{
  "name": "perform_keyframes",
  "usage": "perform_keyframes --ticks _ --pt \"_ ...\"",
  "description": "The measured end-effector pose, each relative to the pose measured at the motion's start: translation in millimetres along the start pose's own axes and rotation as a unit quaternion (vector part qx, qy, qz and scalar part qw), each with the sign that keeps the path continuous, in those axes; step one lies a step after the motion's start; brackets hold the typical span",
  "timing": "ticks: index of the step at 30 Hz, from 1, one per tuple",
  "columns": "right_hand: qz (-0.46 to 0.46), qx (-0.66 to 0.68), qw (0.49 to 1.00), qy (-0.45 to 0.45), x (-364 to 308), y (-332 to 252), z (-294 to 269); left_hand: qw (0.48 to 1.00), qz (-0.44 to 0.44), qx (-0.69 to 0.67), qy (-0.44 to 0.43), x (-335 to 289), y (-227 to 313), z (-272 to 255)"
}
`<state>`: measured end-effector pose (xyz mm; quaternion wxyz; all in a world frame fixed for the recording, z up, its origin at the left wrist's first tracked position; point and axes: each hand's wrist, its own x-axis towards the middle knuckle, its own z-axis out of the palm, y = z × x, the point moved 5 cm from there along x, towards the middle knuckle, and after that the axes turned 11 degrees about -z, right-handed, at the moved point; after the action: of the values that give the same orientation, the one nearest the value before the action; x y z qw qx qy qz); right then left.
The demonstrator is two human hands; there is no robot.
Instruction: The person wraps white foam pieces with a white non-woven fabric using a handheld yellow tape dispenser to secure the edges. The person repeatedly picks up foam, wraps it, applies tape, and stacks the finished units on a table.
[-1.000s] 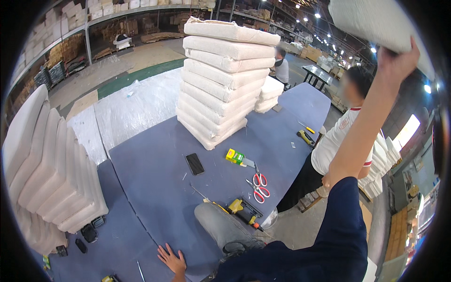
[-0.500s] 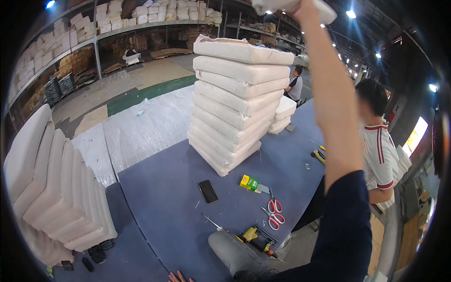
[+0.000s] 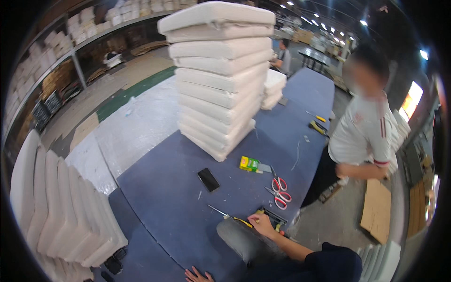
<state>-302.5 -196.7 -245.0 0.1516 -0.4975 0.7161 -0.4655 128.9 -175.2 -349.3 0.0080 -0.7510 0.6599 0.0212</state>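
My right hand (image 3: pixel 263 224) is low over the table's near edge, its fingers curled around the yellow part of a staple gun (image 3: pixel 276 216). The hand covers much of the tool. Just left of these fingers lies a screwdriver (image 3: pixel 242 221) with a yellow handle, its shaft pointing away to the left. My left hand (image 3: pixel 198 275) rests on the blue-grey tabletop (image 3: pixel 155 202) at the lower edge of the view, fingers spread and holding nothing. Ahead stands a tall stack of white fabric-covered cushions (image 3: pixel 223 89).
A phone (image 3: pixel 208 180), a yellow-green box (image 3: pixel 249 163) with staple strips, and red-handled scissors (image 3: pixel 281 192) lie mid-table. More cushions (image 3: pixel 66 207) lean at the left. A co-worker (image 3: pixel 361 127) stands at the right, near another screwdriver (image 3: pixel 320 118) and staple gun (image 3: pixel 318 128).
My right hand has come down from above the stack to the staple gun. The cushion it held now tops the stack. The co-worker has turned, and the view has shifted.
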Motion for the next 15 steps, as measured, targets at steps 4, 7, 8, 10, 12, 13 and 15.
perform_keyframes --ticks 4,7,8,10,12,13,15 --pt "0.099 -0.078 0.989 -0.081 -75 33 -14 0.996 -0.011 -0.052 0.078 -5 0 -17" --pt "0.162 -0.109 0.973 -0.125 -130 95 -17 0.995 0.027 -0.064 0.067 -11 -4 -21" --pt "0.186 -0.109 0.967 -0.133 -137 101 -22 0.992 0.039 -0.079 0.085 -9 -1 -22" --pt "0.244 -0.138 0.947 -0.157 -161 113 -30 0.989 0.06 -0.094 0.101 -12 3 -21" --pt "0.25 -0.098 0.949 -0.166 -173 109 -38 0.99 0.052 -0.088 0.097 -16 -12 -22" --pt "0.254 -0.075 0.95 -0.164 -180 107 -39 0.99 0.054 -0.085 0.098 -12 -18 -23" --pt "0.234 -0.053 0.964 -0.112 -187 99 -56 0.988 0.048 -0.1 0.11 -6 -5 -18"
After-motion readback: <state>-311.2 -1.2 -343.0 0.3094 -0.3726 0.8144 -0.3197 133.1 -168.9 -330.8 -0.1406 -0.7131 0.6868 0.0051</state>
